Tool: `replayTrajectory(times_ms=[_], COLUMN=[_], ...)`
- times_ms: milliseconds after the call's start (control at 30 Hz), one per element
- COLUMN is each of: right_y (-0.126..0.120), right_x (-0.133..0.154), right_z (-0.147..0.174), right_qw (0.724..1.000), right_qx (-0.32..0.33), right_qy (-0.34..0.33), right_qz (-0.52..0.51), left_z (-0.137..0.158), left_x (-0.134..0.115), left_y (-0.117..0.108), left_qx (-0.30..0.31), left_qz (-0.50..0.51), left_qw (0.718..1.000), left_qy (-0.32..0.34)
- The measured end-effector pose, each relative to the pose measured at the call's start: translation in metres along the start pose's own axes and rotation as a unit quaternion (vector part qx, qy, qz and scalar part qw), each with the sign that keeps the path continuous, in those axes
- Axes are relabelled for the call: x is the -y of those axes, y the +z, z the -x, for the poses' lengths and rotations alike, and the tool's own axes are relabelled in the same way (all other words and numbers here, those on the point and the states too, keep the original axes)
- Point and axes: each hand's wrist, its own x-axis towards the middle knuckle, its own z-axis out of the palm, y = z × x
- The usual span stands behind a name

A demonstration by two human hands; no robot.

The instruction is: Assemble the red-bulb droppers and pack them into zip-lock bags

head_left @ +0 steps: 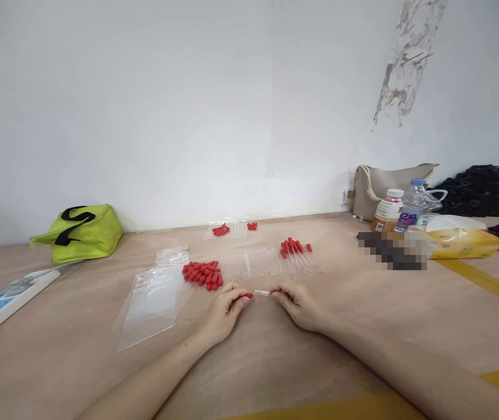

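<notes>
My left hand (225,310) pinches a red rubber dropper bulb (249,296), whose end pokes out past the fingertips. Facing it, my right hand (297,302) grips a clear dropper tube (262,292) that points left toward the bulb, with a small gap seeming to lie between them. Behind my left hand lies a pile of red bulbs (201,274). A row of clear tubes (249,264) stretches to the right of that pile. Beyond my right hand several droppers with red bulbs fitted (295,251) lie side by side.
Clear zip bags (153,303) lie at left. Farther back are bagged red bulbs and tubes (232,229). A green bag (87,233) and a power strip (13,300) are far left; bottles (389,210), a tissue pack (463,242) and a beige bag (367,195) stand right.
</notes>
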Motion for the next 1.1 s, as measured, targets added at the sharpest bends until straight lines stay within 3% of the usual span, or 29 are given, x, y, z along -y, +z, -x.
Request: replayTrajectory(times_ms=[433,667,833,1100], right_y=[0.003,0.000,0.003,0.013], right_x=[0.000,-0.001,0.003,0.004], right_z=[-0.002,-0.003,0.000,0.001], right_qw=[0.999,0.991,0.978,0.977], right_qx=[0.023,0.040,0.026,0.064], right_qy=[-0.023,-0.039,-0.069,-0.063], right_qz=[0.023,0.119,0.195,0.193], left_z=[0.002,0.004,0.005,0.005], left_x=[-0.002,-0.004,-0.004,-0.002], left_y=[0.005,0.005,0.006,0.005], left_qx=[0.006,0.008,0.019,0.053], left_qz=[0.027,-0.018,-0.073,-0.103], left_qw=[1.000,1.000,0.995,0.984], left_qy=[-0.005,0.022,0.065,0.138])
